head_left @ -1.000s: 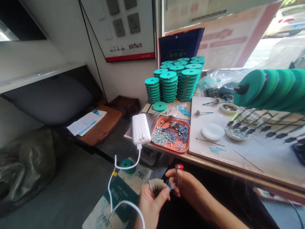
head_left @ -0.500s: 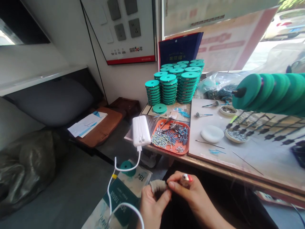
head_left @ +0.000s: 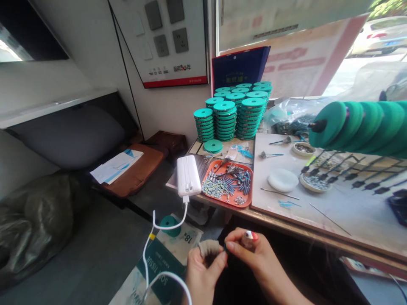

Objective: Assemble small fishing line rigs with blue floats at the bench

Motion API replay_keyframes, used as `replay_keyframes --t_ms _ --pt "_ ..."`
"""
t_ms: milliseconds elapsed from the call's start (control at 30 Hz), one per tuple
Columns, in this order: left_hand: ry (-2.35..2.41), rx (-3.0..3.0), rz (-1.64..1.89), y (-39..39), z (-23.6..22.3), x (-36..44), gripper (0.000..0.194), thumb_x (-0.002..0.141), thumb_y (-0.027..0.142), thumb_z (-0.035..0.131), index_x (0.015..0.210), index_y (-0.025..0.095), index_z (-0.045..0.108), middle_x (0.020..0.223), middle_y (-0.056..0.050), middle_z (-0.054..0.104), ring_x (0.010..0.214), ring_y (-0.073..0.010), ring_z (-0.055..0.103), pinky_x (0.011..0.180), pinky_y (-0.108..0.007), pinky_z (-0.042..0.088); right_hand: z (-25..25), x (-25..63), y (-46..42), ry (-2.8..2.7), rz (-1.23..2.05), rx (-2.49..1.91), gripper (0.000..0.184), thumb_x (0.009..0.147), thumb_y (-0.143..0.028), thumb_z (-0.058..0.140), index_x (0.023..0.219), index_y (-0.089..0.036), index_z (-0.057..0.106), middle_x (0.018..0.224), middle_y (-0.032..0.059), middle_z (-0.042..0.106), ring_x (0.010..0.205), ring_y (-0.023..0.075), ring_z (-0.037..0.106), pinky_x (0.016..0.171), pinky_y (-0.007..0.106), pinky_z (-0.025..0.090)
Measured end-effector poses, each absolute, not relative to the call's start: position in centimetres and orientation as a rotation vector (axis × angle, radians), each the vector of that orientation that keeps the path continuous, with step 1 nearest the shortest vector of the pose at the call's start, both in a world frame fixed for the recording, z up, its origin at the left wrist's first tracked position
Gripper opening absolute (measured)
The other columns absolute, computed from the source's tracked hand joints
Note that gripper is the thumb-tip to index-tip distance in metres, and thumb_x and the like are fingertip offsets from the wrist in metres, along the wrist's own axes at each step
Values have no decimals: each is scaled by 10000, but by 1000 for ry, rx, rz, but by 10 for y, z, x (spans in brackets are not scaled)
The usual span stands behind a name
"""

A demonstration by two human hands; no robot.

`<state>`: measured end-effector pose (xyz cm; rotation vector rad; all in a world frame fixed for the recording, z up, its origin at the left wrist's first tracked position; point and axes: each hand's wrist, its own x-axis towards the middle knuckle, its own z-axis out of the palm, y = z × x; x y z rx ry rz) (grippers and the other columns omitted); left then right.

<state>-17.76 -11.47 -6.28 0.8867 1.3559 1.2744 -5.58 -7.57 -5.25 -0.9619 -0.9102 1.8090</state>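
My left hand (head_left: 205, 271) is closed in a pinch, with a beige wrap (head_left: 209, 246) round its index finger. Its fingertips meet those of my right hand (head_left: 254, 254) above my dark-clothed lap. Between the two pinches shows a tiny dark greenish piece (head_left: 225, 247), mostly hidden by the fingers and too small to name. A small object with a red and white end (head_left: 251, 235) sits against the curled fingers of my right hand; its kind is unclear. Beyond the hands, an orange tray (head_left: 251, 199) holds many small metal pins, springs and bits.
Stacks of green discs (head_left: 224, 120) stand at the back of the table. A white power bank (head_left: 188, 176) with a white cable (head_left: 146, 254) juts out at the left edge. A rack of green discs (head_left: 330, 123), a white round lid (head_left: 282, 180) and small dishes (head_left: 304, 149) are at right.
The fingertips have shifted slightly, and the dark greenish piece between them shows a little more. The view has tilted a touch; the things on the table have not moved.
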Motion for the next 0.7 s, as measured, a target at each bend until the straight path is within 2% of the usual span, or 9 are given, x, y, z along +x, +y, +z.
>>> replay_keyframes --t_ms 133,200,267,367,500,600,700 --pt "1419 953 1261 -114 -64 -179 182 697 301 670 615 146 621 540 15 568 552 -116 516 571 -211 416 -63 -53 -74 -785 1782 -1067 285 593 -388 751 687 -142 641 446 -54 496 422 59 380 447 195 303" --pt "1442 1134 1235 -113 -63 -182 147 739 272 635 649 156 632 580 4 591 578 -124 540 591 -219 430 -70 -50 -73 -693 1975 -1009 289 630 -404 716 624 -147 585 400 -81 421 384 41 312 409 181 250" --pt "1394 1443 1184 -110 -59 -188 113 774 231 605 693 165 648 644 -14 615 620 -136 564 611 -233 442 -75 -46 -72 -643 2265 -887 293 655 -387 688 574 -148 539 406 -69 449 364 34 312 388 172 233" --pt "1229 1903 1095 -103 -48 -199 113 804 206 579 736 176 664 692 -39 623 658 -151 563 605 -252 448 -74 -40 -70 -687 2531 -770 269 642 -358 682 574 -122 574 456 5 561 349 42 376 373 175 267" --pt "1004 2321 1014 -90 -30 -209 141 839 196 524 804 169 659 697 -61 646 632 -152 521 554 -256 442 -68 -35 -64 -757 2613 -724 251 553 -331 721 558 -112 600 468 42 610 321 48 398 354 176 309" --pt "851 2586 952 -81 -20 -211 193 849 133 482 750 119 647 604 -61 627 561 -145 473 495 -261 408 -64 -33 -60 -811 2644 -723 224 527 -295 725 523 -107 603 456 39 612 304 41 390 334 164 312" --pt "695 2812 936 -73 -13 -209 190 805 68 517 658 89 635 532 -51 599 515 -137 440 470 -283 368 -61 -32 -55 -859 2654 -741 207 524 -277 719 518 -97 616 452 37 614 293 31 380 327 155 318"
